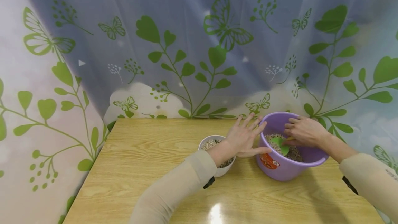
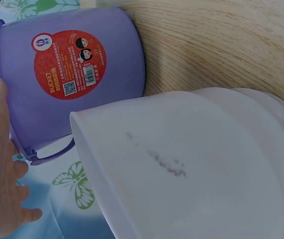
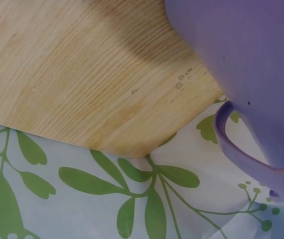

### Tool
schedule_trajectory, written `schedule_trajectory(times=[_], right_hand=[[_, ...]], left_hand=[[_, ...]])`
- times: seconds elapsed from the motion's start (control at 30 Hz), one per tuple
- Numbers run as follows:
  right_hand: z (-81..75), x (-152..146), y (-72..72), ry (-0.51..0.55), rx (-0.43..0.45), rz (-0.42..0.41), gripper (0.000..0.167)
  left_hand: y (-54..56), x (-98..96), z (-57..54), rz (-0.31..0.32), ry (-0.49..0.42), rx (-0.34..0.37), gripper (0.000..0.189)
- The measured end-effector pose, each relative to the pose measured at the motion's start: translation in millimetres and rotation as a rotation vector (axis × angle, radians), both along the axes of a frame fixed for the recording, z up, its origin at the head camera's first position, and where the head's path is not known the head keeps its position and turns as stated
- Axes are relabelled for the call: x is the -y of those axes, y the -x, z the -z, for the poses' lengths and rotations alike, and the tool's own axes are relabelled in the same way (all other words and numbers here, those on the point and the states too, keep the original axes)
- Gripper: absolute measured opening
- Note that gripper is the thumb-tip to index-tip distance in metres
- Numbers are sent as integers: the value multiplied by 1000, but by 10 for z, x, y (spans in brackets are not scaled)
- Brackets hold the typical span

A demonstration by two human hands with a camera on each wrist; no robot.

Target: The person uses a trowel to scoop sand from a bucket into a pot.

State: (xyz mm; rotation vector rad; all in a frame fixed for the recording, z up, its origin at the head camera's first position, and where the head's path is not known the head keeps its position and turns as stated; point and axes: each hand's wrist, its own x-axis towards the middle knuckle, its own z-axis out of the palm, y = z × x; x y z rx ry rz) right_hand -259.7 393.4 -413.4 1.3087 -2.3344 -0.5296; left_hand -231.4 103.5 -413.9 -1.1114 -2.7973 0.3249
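Observation:
A purple bucket [image 1: 286,173] with a red label stands on the table's right side, holding a loose brown granular mix [image 1: 295,154]. Reaching down inside it, my right hand [image 1: 304,131] grips a small green trowel [image 1: 282,147] by its yellowish handle, with the blade in the mix. My left hand [image 1: 243,138] rests at the bucket's left rim, fingers spread and thumb stretched along the outside. Under my left wrist is a white pot [image 1: 221,172], partly covered by the forearm, with similar mix in it. The left wrist view shows the pot's smudged side [image 2: 182,144].
The wooden table [image 1: 140,168] meets a curtain [image 1: 192,78] printed with leaves and butterflies at its back edge. In the right wrist view, a purple handle [image 3: 246,159] hangs at the bucket's side, near the table's corner.

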Motion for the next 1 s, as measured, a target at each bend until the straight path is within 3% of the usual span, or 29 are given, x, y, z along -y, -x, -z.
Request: schedule_trajectory(times=[0.4, 0.87, 1.0], right_hand=[[19, -45, -21, 33, 5, -12, 39], [-23, -85, -116, 70, 44, 53, 37], [-37, -96, -117, 92, 41, 26, 35]], left_hand=[[7, 2, 0, -4, 3, -4, 101], [7, -7, 0, -8, 16, -5, 101], [2, 3, -7, -11, 26, -8, 99]])
